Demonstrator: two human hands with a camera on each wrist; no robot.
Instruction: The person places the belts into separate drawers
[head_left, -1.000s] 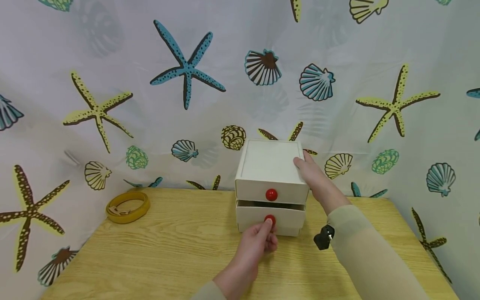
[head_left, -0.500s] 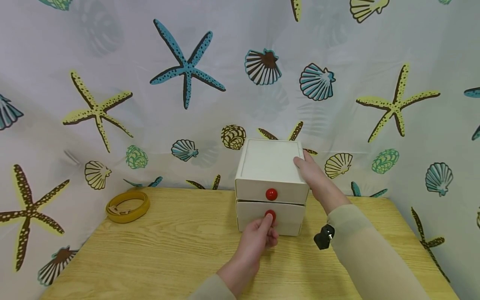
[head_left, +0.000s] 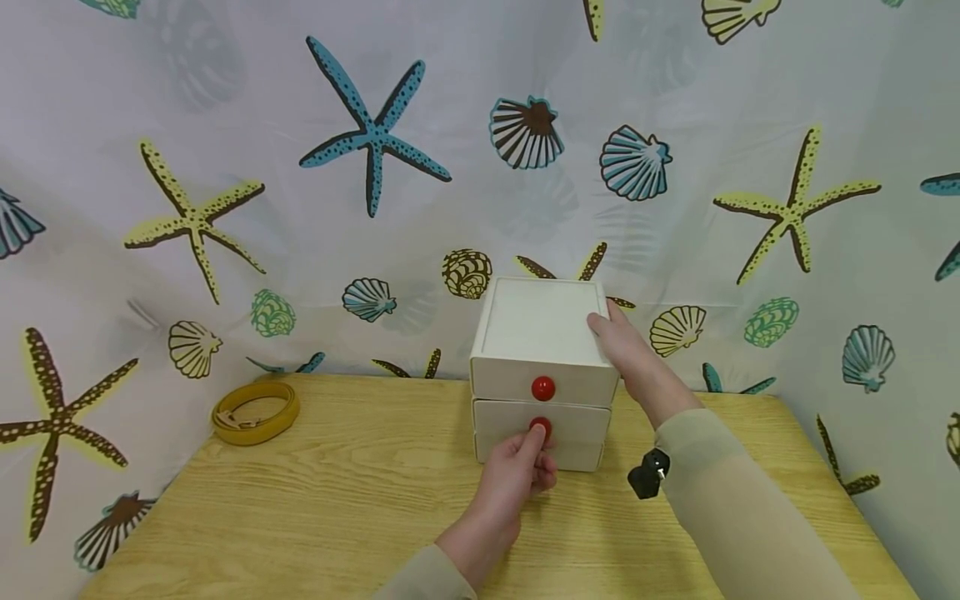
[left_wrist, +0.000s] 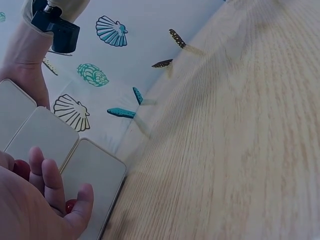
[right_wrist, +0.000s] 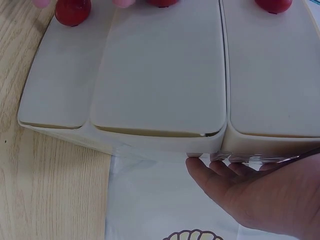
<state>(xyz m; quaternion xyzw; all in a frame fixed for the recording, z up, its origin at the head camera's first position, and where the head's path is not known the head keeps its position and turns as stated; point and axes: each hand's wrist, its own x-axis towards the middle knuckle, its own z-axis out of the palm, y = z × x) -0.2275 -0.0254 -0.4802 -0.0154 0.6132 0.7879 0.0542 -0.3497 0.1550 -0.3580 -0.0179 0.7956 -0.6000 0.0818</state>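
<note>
Taking the head view as a dial, a beige left sleeve point(head_left: 423, 577) enters at six o'clock and a beige right sleeve point(head_left: 742, 508) at about five, both over a wood-grain table point(head_left: 337, 483). A small black device point(head_left: 649, 474) sits beside the right cuff. The left hand point(head_left: 512, 473) is at the six o'clock side of a white three-drawer cabinet point(head_left: 543, 321), its thumb and fingers pinching the red middle knob point(left_wrist: 21, 170); the red bottom knob point(right_wrist: 73, 11) shows beyond its fingers in the left wrist view. The middle drawer point(head_left: 497, 421) stands close under the top drawer point(head_left: 498, 379) — whether it is fully flush I cannot tell. Above, the red top knob point(head_left: 543, 388) is untouched. The right hand point(head_left: 624, 343) grips the cabinet at three o'clock, thumb over the top edge and fingers against the side. The cabinet rests upright toward the table's far edge. Well apart from it, at nine o'clock, lies a coiled mustard-yellow belt point(head_left: 258, 435). Farthest off, at twelve, hangs a white cloth backdrop point(head_left: 247, 100) printed with starfish and scallop shells.
</note>
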